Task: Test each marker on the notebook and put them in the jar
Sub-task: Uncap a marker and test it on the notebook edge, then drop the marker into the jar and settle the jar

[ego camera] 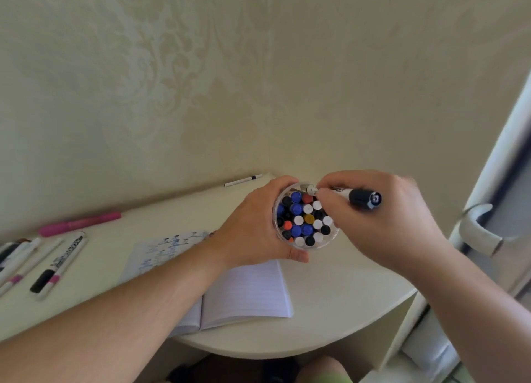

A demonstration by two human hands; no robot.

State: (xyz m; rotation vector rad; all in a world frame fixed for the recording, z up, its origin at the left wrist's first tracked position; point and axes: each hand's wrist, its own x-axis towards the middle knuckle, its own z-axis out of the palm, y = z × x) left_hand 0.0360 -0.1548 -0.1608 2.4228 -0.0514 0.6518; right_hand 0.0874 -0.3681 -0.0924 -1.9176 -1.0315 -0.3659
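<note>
A clear jar (pixel 316 246) packed with several capped markers is lifted above the desk, gripped around its left side by my left hand (pixel 253 227). My right hand (pixel 382 222) holds a white marker with a black cap (pixel 363 199), its other end at the jar's far rim. The open lined notebook (pixel 247 290) lies on the desk under my left forearm, with blue scribbles on its left page.
A pink marker (pixel 80 223) and several black-and-white and pink-tipped markers (pixel 57 265) lie at the desk's left. A thin white pen (pixel 242 180) rests by the wall. A white door with a handle (pixel 479 230) stands at the right, past the desk's rounded edge.
</note>
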